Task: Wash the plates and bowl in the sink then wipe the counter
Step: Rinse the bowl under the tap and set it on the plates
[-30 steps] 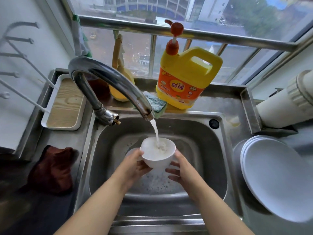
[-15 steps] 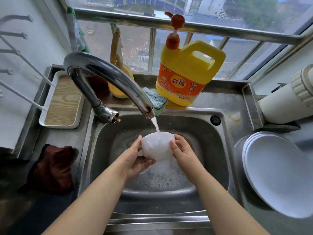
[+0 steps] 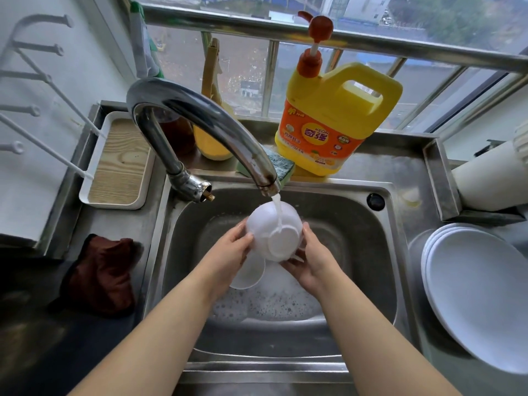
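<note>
The bowl [image 3: 273,231] has been flipped: a second ago it sat mouth-up under the tap [image 3: 200,124], catching the stream inside, and now it is turned bottom-up and tilted, its foot ring facing the camera, so the water [image 3: 277,212] runs over the outside and base. It is held above the middle of the sink [image 3: 357,252], just under the spout. The left hand [image 3: 228,252] has its grip clamped on the bowl's left side, fingers curled against the wall, while the right hand [image 3: 311,261] cups it from the right and beneath, fingers wrapped under the rim. Below the bowl a white rounded piece [image 3: 247,274] shows at the left hand; whether it is another dish lying in the sink I cannot tell. Suds [image 3: 271,304] lie over the sink floor toward its near edge. The plates [image 3: 480,284] are stacked on the worktop just right of the sink, near its right edge, which suggests they are already washed. The dark red cloth [image 3: 100,275] lies on the worktop left of the sink, untouched. Rinsing the outside is likely the last pass on the bowl; once it joins the plates, only the wiping of the worktop remains. Wet and soapy, the bowl may slip, so both hands are well placed.
</note>
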Action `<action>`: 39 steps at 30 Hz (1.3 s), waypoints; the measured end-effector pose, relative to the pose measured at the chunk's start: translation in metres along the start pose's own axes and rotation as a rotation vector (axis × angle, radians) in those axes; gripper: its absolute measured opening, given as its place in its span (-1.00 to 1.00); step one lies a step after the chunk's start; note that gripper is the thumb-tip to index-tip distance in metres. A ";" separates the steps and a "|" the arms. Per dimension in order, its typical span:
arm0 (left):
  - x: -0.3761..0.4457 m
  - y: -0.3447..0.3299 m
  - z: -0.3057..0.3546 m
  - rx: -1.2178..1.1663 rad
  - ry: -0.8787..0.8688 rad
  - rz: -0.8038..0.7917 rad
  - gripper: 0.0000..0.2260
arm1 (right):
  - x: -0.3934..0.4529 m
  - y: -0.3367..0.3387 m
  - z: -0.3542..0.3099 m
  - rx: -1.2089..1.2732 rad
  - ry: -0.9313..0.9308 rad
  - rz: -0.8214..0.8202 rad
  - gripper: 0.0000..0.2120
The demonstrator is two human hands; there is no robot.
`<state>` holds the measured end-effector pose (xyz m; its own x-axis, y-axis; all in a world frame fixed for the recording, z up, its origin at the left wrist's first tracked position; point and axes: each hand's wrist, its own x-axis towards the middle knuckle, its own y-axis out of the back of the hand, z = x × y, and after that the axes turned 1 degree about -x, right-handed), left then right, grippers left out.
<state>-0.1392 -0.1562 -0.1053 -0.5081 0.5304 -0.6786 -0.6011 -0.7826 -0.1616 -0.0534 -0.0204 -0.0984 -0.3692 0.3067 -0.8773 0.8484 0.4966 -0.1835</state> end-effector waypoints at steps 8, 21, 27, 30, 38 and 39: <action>0.003 -0.004 0.015 -0.068 -0.081 0.079 -0.78 | -0.001 0.000 -0.009 0.028 -0.039 0.029 -0.61; -0.010 -0.011 0.025 0.049 -0.176 0.222 -0.72 | -0.010 -0.001 0.007 -0.218 -0.173 -0.020 -0.38; -0.010 -0.019 0.025 -0.009 -0.128 0.172 -0.73 | -0.013 0.012 -0.001 -0.180 -0.122 0.026 -0.40; -0.009 -0.028 0.027 -0.056 -0.101 0.121 -0.70 | -0.015 0.019 -0.010 -0.099 -0.074 0.034 -0.44; -0.013 -0.032 0.029 -0.114 -0.077 0.083 -0.75 | -0.021 0.022 -0.018 -0.113 0.066 0.035 -0.50; -0.014 -0.030 0.027 -0.117 -0.069 0.086 -0.76 | -0.022 0.021 -0.016 -0.135 0.074 0.035 -0.49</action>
<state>-0.1310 -0.1311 -0.0714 -0.5987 0.4775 -0.6431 -0.4791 -0.8569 -0.1902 -0.0341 -0.0034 -0.0759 -0.3714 0.3821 -0.8462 0.8042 0.5879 -0.0875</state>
